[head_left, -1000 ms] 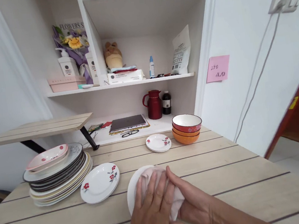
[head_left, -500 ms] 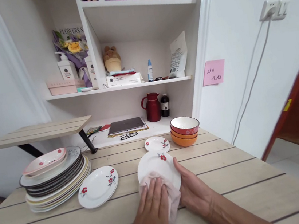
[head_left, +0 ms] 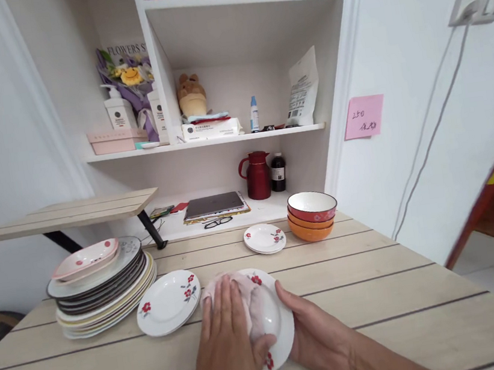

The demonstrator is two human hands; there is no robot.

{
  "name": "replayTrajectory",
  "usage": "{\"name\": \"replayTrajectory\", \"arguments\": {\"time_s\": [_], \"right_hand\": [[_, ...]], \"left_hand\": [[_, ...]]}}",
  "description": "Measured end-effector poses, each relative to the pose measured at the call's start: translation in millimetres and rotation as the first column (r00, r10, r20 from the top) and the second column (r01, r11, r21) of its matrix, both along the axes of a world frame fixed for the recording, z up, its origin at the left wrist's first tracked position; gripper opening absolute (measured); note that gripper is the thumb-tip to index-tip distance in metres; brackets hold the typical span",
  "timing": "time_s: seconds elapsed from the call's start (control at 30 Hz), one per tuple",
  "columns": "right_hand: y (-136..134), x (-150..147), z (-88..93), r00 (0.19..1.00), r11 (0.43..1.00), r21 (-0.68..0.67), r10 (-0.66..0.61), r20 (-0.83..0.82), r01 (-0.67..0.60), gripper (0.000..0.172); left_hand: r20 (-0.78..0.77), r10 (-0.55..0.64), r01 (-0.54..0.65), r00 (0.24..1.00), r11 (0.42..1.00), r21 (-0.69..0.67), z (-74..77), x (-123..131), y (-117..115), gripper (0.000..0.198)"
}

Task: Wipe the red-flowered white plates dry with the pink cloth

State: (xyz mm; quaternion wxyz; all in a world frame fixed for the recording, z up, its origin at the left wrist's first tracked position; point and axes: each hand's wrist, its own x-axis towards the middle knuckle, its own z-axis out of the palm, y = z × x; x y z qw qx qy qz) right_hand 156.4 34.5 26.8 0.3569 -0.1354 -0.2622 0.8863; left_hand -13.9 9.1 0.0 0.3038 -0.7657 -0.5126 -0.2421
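My right hand (head_left: 318,338) holds a small white plate (head_left: 279,317) with red flowers by its right rim, the thumb on top and the other fingers underneath. Over the plate's left side my left hand (head_left: 226,348) presses a pale pink cloth (head_left: 250,294), its fingers together and laid along the cloth. Hand and cloth hide much of the plate's left half. Left of my hands lie flowered plates (head_left: 165,308), one on another. Beyond the held plate is a smaller stack of flowered plates (head_left: 264,238). To its right stand stacked orange and red bowls (head_left: 311,228).
A tall stack of plates (head_left: 103,307) topped by pink-spotted dishes stands at left, near a raised wooden shelf (head_left: 69,214). Behind the table are a laptop (head_left: 214,204), glasses (head_left: 218,222), a red jug (head_left: 258,175) and a dark bottle (head_left: 278,173).
The held plate has turned and moved slightly left and down. My left hand with the cloth has slid to its left upper side. The camera view has shifted a little.
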Motion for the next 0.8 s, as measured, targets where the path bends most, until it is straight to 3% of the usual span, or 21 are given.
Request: {"name": "replayTrajectory", "arguments": {"time_s": [0.07,0.2,0.4,0.53,0.67,0.8], "right_hand": [[3.3,1.9,-0.4,0.999,0.999,-0.023,-0.030,-0.028,0.029,0.056],[10.7,9.9,0.1,0.996,0.995,-0.064,-0.077,-0.044,0.074,0.060],[1.5,6.2,-2.3,1.000,0.998,-0.060,0.019,-0.021,-0.021,0.063],[-7.6,-4.2,-3.9,0.998,0.997,-0.063,0.053,0.015,-0.052,0.063],[-6.1,-7.3,-0.4,0.999,0.997,-0.064,0.034,-0.031,-0.036,0.058],[4.2,0.3,3.7,0.998,0.996,-0.083,-0.030,-0.052,0.025,0.061]], "left_hand": [[-0.007,0.001,-0.001,1.000,1.000,0.007,-5.3,-2.7,1.9,0.079],[-0.037,-0.117,0.118,0.992,0.993,0.025,-11.1,6.8,1.2,0.087],[-0.071,-0.280,0.277,0.957,0.959,-0.060,1.0,22.8,-6.4,0.100],[-0.059,-0.180,0.177,0.982,0.983,-0.051,9.5,22.0,-7.6,0.092],[-0.009,-0.026,0.026,1.000,0.999,0.024,8.9,17.3,-4.9,0.082],[-0.020,-0.088,0.090,0.996,0.986,0.140,2.4,13.3,0.3,0.070]]}}
